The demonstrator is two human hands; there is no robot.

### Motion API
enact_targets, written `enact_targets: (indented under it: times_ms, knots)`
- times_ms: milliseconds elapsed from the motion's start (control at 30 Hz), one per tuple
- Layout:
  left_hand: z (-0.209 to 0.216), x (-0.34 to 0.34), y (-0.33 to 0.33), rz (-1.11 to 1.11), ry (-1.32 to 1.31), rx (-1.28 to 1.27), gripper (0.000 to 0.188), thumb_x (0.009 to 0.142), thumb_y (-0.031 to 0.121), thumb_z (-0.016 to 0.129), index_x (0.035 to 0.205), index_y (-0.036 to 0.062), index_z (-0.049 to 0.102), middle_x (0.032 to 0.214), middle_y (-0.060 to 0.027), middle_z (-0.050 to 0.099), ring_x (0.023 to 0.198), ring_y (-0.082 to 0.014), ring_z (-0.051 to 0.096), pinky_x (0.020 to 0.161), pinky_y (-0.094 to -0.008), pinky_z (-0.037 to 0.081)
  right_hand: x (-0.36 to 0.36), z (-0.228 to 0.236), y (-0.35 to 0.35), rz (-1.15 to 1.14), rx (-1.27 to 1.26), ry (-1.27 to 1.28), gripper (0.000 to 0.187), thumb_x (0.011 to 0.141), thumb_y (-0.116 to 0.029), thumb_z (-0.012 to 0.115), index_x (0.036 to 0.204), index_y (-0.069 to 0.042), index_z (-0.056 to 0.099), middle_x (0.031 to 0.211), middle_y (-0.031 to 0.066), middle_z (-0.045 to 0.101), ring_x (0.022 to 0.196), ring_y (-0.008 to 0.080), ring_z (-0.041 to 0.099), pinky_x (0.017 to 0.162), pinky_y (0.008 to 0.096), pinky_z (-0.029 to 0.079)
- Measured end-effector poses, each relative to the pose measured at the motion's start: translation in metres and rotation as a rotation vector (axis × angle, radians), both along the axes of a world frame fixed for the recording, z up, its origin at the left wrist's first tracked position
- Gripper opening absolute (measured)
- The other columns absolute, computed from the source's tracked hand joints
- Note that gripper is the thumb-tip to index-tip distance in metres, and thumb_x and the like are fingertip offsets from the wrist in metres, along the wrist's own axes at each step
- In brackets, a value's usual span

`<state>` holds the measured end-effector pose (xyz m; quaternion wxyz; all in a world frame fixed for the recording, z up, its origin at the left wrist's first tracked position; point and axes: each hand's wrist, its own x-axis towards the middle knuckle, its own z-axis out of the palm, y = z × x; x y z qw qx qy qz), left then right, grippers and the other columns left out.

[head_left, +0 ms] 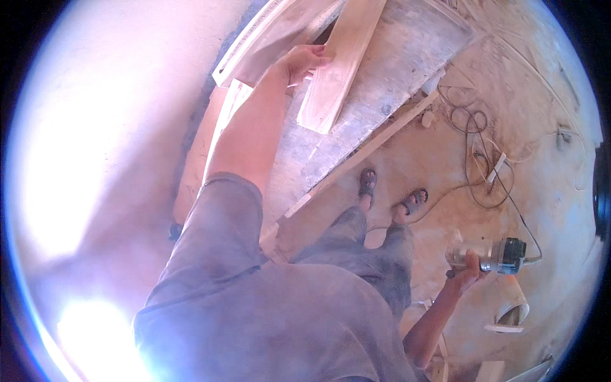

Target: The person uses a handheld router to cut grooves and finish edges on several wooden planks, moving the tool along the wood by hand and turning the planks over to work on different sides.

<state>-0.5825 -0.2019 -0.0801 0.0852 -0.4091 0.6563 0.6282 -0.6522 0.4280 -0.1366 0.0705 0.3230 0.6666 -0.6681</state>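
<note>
My left hand [304, 63] reaches far forward over the workbench and grips the left edge of a pale wooden board [344, 73]. The board lies at a slant on the worn bench top [388, 79], its near end pointing toward me. Low on the right, away from the bench, my right hand [470, 274] is wrapped round a corded trim router [506, 256]. The router has a clear base, a silver body and a black end, and is held sideways. Part of the right palm is hidden beneath it.
More pale boards [258, 48] lie along the bench's left side, by the wall [108, 127]. A dark power cord [474, 159] loops across the dusty floor on the right. A curved pale piece [514, 305] lies below the router. My sandalled feet [414, 202] stand beside the bench.
</note>
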Motion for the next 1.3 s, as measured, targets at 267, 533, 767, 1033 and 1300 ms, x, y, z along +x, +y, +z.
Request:
enact_targets:
  times_ms: [267,533,767,1033,1300]
  knots:
    - [-0.023,-0.011,0.018,0.047,-0.166,-0.827,0.101,0.065,0.05,0.089,0.143,0.0,0.048,0.131,-0.0152,0.065,0.119,-0.0275,0.063,0.102,-0.0389,0.049,0.023,0.007,-0.028,0.112,0.003,-0.126,0.077,0.07,0.005,0.067,0.143,-0.009,0.044,0.111,0.01,0.058,0.084,0.028,0.064,0.067,0.0459,0.061]
    - [0.025,-0.011,0.074,0.021,-0.321,-0.843,0.111,0.059,0.056,0.083,0.143,-0.0023,0.042,0.127,-0.0223,0.066,0.118,-0.037,0.064,0.102,-0.0435,0.05,0.067,-0.016,-0.056,0.169,-0.02,0.117,0.076,0.066,0.002,0.066,0.137,-0.005,0.043,0.108,0.0101,0.055,0.086,0.0282,0.062,0.064,0.0437,0.059]
    - [0.044,0.023,0.111,-0.14,-0.261,-0.831,0.093,0.066,0.039,0.08,0.142,0.0016,0.041,0.122,-0.0252,0.066,0.11,-0.0417,0.066,0.098,-0.048,0.051,0.085,0.013,-0.128,0.221,-0.037,0.18,0.071,0.063,0.001,0.068,0.131,-0.001,0.048,0.11,0.0089,0.058,0.094,0.0258,0.06,0.085,0.0384,0.053]
    - [0.035,0.043,0.103,-0.269,-0.158,-0.919,0.088,0.07,0.029,0.077,0.144,0.0014,0.038,0.127,-0.0267,0.055,0.115,-0.0454,0.059,0.098,-0.0535,0.048,0.025,0.08,-0.187,0.323,0.016,0.393,0.069,0.061,0.0,0.078,0.126,-0.001,0.054,0.116,0.0066,0.061,0.102,0.0235,0.061,0.094,0.0407,0.05]
    - [0.033,-0.07,0.112,-0.156,-0.322,-0.971,0.082,0.076,0.031,0.074,0.144,0.0025,0.04,0.126,-0.0232,0.056,0.12,-0.0393,0.056,0.104,-0.0503,0.043,-0.127,0.06,-0.268,0.434,0.19,0.573,0.067,0.064,-0.001,0.083,0.122,0.006,0.05,0.115,0.0157,0.06,0.1,0.0239,0.062,0.087,0.0377,0.054]
